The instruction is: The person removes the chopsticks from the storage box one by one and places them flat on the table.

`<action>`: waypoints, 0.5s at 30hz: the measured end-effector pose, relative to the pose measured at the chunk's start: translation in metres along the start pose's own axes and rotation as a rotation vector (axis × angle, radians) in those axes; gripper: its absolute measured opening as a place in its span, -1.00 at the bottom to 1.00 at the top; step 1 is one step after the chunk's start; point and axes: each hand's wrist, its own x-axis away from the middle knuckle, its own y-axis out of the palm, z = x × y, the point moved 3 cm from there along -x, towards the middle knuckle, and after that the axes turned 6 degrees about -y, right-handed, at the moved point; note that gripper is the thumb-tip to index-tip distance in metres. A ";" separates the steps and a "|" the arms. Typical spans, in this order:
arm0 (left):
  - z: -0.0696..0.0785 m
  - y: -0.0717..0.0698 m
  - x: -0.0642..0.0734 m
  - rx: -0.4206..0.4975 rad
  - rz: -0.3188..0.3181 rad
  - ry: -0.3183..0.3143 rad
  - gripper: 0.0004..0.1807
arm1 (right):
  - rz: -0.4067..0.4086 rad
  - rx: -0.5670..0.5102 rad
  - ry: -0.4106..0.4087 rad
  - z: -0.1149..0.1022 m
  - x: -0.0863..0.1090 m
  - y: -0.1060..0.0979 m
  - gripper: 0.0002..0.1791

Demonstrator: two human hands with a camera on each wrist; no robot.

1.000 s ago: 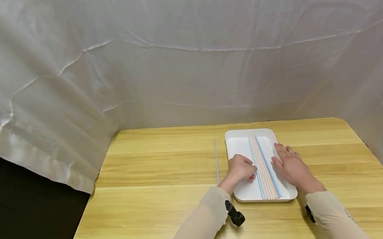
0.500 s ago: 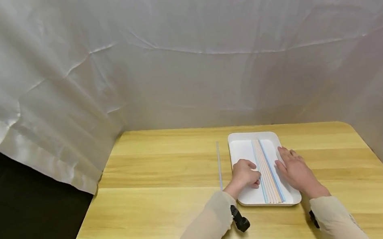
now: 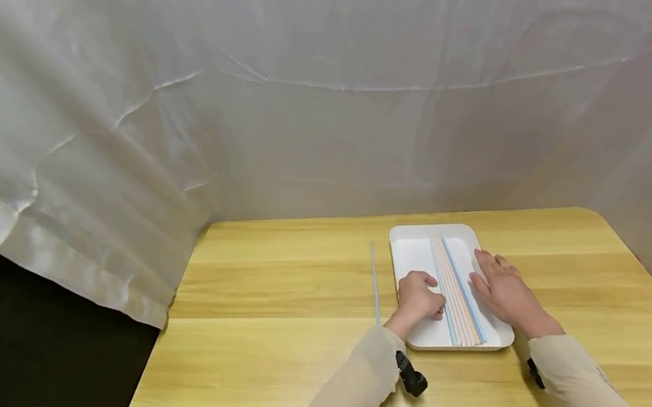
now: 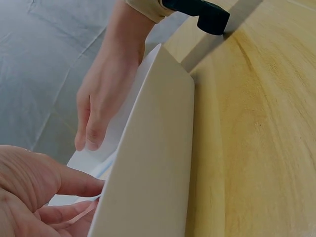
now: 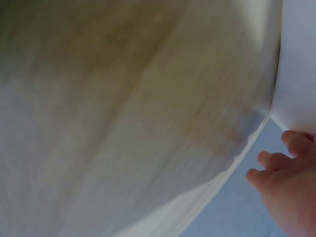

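Observation:
In the head view, a white tray holds a row of several thin, straw-like sticks in pale blue, pink and orange. My left hand reaches over the tray's left side with curled fingers, at the leftmost light blue stick. The left wrist view shows its thumb and fingers pinching at a thin blue edge, partly hidden by the tray wall. My right hand rests along the tray's right rim, fingers extended and thumb inside. In the right wrist view, its fingertips are beside the tray wall.
One loose greyish-blue stick lies on the wooden table left of the tray, its near end hidden by my left arm. A pale curtain hangs behind the table and along its sides. Dark floor shows at left.
The whole view has shifted slightly, with tray and hands appearing a little lower and further right. Both hands keep their places at the tray, and the sticks look unchanged.

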 end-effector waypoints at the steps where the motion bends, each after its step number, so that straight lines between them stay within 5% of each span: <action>1: 0.001 0.000 0.000 -0.005 0.005 0.004 -0.73 | -0.001 -0.003 0.000 0.000 -0.001 0.000 -0.27; 15: -0.002 0.003 0.003 -0.118 0.052 0.079 -0.74 | -0.004 -0.002 0.005 -0.002 0.002 -0.001 -0.28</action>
